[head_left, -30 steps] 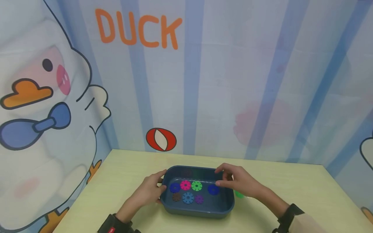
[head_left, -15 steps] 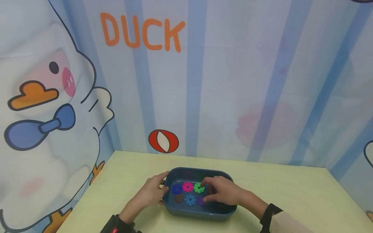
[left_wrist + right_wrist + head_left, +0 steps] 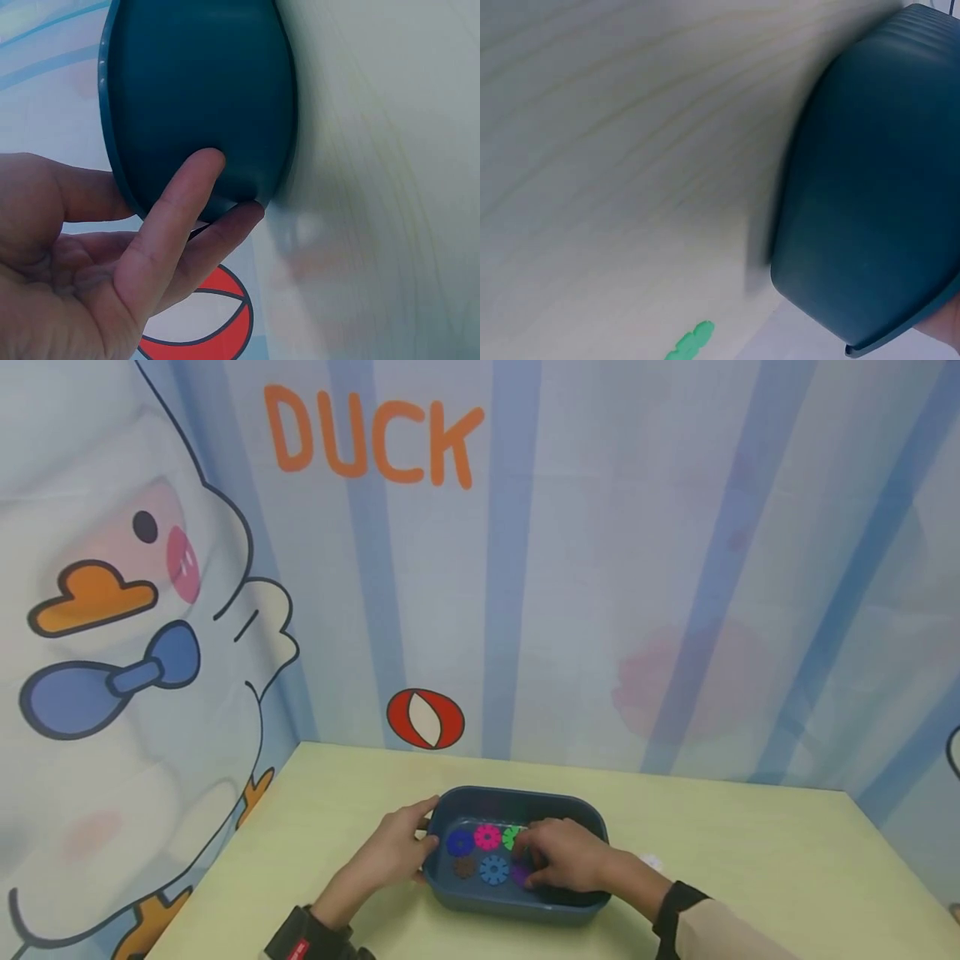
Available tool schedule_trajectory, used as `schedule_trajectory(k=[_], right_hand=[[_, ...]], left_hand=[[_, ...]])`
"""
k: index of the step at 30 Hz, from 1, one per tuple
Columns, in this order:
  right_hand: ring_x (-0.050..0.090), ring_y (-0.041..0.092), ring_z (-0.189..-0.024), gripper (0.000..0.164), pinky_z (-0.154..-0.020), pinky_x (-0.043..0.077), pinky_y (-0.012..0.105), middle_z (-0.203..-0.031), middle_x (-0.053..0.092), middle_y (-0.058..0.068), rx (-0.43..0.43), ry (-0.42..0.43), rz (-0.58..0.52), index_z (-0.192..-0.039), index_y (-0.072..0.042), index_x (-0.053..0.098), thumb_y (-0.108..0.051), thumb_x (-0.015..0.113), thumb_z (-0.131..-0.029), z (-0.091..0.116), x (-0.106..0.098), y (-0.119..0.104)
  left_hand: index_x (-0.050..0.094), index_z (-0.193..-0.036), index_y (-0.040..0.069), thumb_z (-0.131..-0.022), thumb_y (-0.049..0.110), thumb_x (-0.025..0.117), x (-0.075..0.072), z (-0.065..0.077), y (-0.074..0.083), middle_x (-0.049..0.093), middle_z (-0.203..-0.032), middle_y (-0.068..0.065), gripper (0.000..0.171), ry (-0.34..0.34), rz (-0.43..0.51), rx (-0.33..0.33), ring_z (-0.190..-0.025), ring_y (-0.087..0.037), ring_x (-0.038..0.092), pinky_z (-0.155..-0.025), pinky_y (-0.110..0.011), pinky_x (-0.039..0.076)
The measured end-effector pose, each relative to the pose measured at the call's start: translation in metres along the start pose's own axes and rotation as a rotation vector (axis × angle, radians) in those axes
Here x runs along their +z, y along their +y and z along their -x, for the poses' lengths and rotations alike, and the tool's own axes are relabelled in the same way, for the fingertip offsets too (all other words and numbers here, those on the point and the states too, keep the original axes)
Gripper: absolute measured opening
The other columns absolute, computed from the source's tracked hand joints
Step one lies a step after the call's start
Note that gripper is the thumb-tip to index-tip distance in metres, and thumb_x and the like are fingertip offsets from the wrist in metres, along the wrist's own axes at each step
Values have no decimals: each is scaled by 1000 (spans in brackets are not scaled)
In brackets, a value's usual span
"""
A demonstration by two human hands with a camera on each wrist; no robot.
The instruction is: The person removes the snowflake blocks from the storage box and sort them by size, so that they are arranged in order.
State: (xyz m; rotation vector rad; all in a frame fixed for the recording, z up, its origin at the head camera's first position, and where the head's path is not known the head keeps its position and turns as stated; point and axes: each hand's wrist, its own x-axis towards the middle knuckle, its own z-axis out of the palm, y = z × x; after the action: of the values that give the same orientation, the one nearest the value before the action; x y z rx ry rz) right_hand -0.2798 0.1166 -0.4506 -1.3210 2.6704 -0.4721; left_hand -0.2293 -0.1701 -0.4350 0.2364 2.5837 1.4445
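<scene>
A dark blue plastic basin stands on the table, with several notched toy discs inside. My left hand holds its left end; in the left wrist view, fingers lie against the outer wall. My right hand reaches into the basin from the right, fingers bent down with fingertips and thumb at the purple disc; whether they pinch it is unclear. A green disc is partly covered by that hand. Left of it lie a pink disc, a light blue disc, a dark blue disc and a brown disc.
A small white piece lies on the table right of the basin, partly behind the right forearm. In the right wrist view, a green piece is on the table. The pale yellow table ends at a printed cloth backdrop.
My right hand has moved left and down from the basin's right rim to the purple disc. The dark blue disc once near that hand is no longer visible. My left hand keeps its hold.
</scene>
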Motion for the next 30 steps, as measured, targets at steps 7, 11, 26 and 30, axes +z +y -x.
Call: schedule_trajectory(k=[7, 11, 26, 30], right_hand=[[51, -1, -72, 26, -65, 49, 21, -81, 59, -11, 3, 12, -7, -98, -18, 70, -20, 91, -84, -2, 2, -1], [49, -1, -68, 23, -62, 46, 19, -77, 57, -15, -14, 18, -36, -91, -20, 62, -20, 85, -91, -1, -2, -1], [55, 6, -72, 29, -62, 52, 22, -85, 63, -4, 70, 168, -430, -121, -7, 65, -6, 78, -95, 44, -39, 19], [56, 7, -73, 31, -58, 51, 23, -89, 65, 1, 82, 240, -482, -124, -4, 68, -6, 78, -95, 64, -45, 31]], left_hand=[[38, -160, -6, -100, -9, 59, 1, 1, 0, 55, -143, -42, 63, 9, -2, 3, -100, -42, 77, -54, -36, 67], [38, -160, -6, -101, -9, 59, 1, 2, 0, 53, -146, -42, 63, 12, -6, 4, -102, -41, 76, -54, -36, 67], [39, -160, -5, -101, -9, 58, 2, 2, 1, 52, -147, -40, 62, 19, 6, -10, -102, -42, 76, -54, -36, 67], [39, -160, -5, -101, -9, 59, 2, 2, 2, 53, -147, -40, 62, 21, 1, -10, -104, -42, 75, -54, -36, 67]])
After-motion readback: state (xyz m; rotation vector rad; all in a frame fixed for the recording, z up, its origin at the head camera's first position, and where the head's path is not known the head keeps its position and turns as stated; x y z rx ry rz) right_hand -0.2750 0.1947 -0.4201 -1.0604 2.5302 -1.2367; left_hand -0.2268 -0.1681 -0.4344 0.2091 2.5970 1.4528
